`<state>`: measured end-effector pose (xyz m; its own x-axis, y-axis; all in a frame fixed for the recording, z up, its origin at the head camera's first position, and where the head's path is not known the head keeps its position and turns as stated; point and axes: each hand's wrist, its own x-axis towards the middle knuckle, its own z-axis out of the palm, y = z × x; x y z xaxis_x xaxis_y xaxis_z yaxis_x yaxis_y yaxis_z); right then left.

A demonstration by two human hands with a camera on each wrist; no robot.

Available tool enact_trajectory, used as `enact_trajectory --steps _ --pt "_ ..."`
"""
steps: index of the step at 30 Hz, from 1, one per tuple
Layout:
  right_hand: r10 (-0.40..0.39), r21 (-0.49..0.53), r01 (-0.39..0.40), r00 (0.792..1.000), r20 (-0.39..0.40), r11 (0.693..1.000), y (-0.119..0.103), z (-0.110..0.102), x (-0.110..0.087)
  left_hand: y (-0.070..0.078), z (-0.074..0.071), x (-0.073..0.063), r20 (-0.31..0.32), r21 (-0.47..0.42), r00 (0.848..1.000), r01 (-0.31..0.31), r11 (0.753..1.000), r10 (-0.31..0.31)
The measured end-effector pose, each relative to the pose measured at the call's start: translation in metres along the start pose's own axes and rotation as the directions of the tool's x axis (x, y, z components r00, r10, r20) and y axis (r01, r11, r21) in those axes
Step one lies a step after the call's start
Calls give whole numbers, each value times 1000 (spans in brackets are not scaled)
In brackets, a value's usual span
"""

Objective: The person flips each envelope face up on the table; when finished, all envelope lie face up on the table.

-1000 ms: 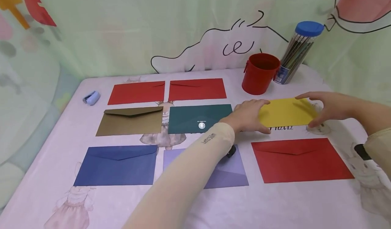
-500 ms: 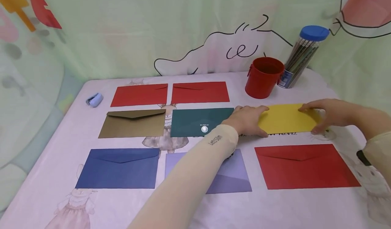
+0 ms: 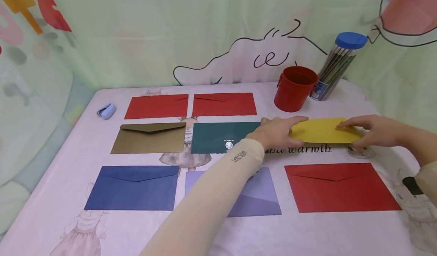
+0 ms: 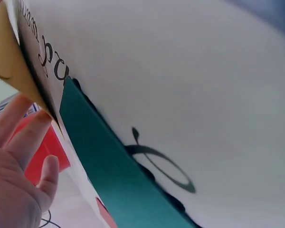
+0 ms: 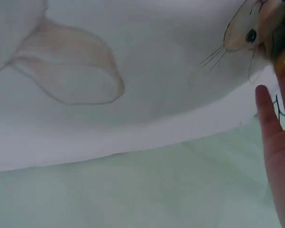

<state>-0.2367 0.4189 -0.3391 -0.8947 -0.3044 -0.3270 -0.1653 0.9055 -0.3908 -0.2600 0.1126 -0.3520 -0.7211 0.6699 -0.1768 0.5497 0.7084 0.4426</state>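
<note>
A yellow envelope (image 3: 321,130) lies between both hands at the right of the head view, its front edge a little off the cloth with shadow below. My left hand (image 3: 278,132) grips its left end, thumb at the front corner and index finger along the back. Its right end is held by my right hand (image 3: 382,132), index finger on top and thumb near the front corner. In the left wrist view, fingertips meet the envelope's (image 4: 12,61) edge. Only a blurred sliver shows in the right wrist view. A dark green envelope (image 3: 222,134) sits partly behind the left wrist.
Red envelopes (image 3: 157,106), a brown one (image 3: 148,138), a blue one (image 3: 133,189) and a purple one (image 3: 256,201) lie in rows. Another red envelope (image 3: 341,189) is front right. A red bucket (image 3: 295,89) and pencil jar (image 3: 336,68) stand behind; a light-blue stapler-like object (image 3: 107,111) lies left.
The yellow envelope first came nearer the front, covering printed lettering; now its front edge sits higher and the lettering shows again. Both hands stay at its ends. The head view has shifted slightly.
</note>
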Motion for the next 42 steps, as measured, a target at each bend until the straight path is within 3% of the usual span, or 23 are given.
enact_trajectory --steps 4,9,14,20,25,31,35,42 --pt "46 35 -42 993 -110 999 3 -4 -8 -2 -2 -2 -33 -33 999 -40 999 39" --pt "97 106 -72 963 -251 992 1 -10 -12 -4 -7 -8 -117 -99 990 -93 991 81" --pt "143 134 -104 934 -326 985 -3 -13 -11 -6 -10 -12 -176 -179 982 -102 979 70" --pt "180 214 -117 936 -302 970 -5 -11 -6 -9 -10 -11 -182 -208 983 -74 975 36" --pt "215 287 -123 924 -315 950 -4 -6 -2 -10 -7 -11 -171 -218 985 -18 976 -20" --pt "199 211 -140 934 -296 967 -8 -5 1 -9 -3 -12 -178 -277 975 83 957 -136" --pt "200 138 -168 944 -262 976 -14 -6 3 -7 -2 -12 -165 -220 971 132 966 -171" --pt "192 68 -182 954 -230 981 -20 -9 11 0 -5 -14 -117 -32 972 201 979 -203"
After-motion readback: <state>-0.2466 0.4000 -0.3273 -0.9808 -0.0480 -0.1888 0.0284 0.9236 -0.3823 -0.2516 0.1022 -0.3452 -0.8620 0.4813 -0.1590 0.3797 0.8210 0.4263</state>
